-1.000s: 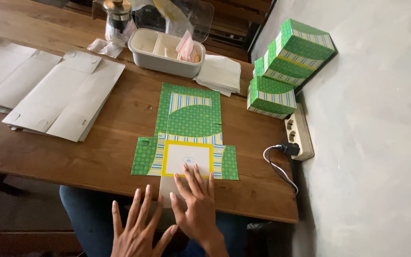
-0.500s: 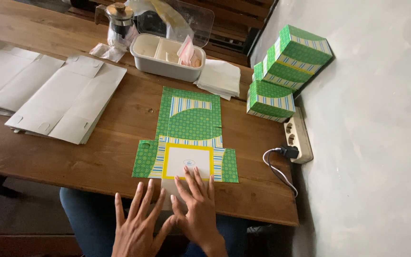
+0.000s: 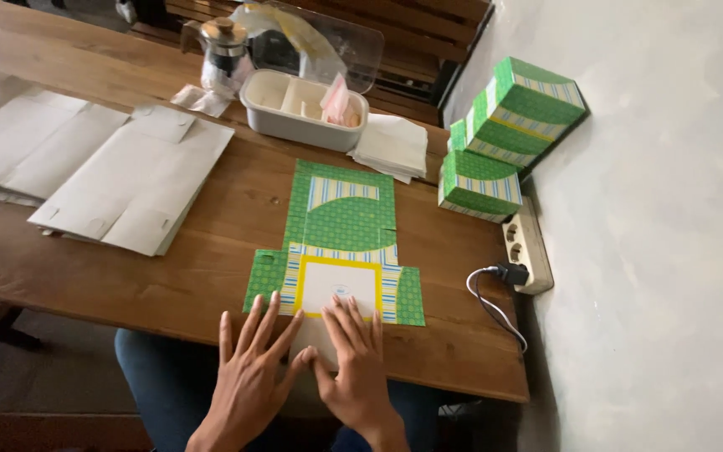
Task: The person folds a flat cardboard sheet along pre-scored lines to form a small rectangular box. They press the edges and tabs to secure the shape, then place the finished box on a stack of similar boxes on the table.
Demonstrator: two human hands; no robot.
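A flat, unfolded green cardboard box blank (image 3: 342,224) with striped bands and a yellow-framed white panel lies printed side up on the wooden table (image 3: 428,351). My left hand (image 3: 250,372) lies flat, fingers spread, with its fingertips on the blank's near left flap. My right hand (image 3: 356,366) presses flat on the blank's plain near flap, fingertips reaching the white panel. The thumbs touch each other. Neither hand grips anything.
Stacks of plain flat box blanks (image 3: 123,180) lie at the left. A white tray (image 3: 299,107), a glass jug (image 3: 223,52) and napkins (image 3: 391,144) stand at the back. Two folded green boxes (image 3: 504,138) sit by the wall, near a power strip (image 3: 527,244) with a cable.
Both hands have slid slightly forward onto the blank's near edge. The view has shifted a little; the blank itself has not moved.
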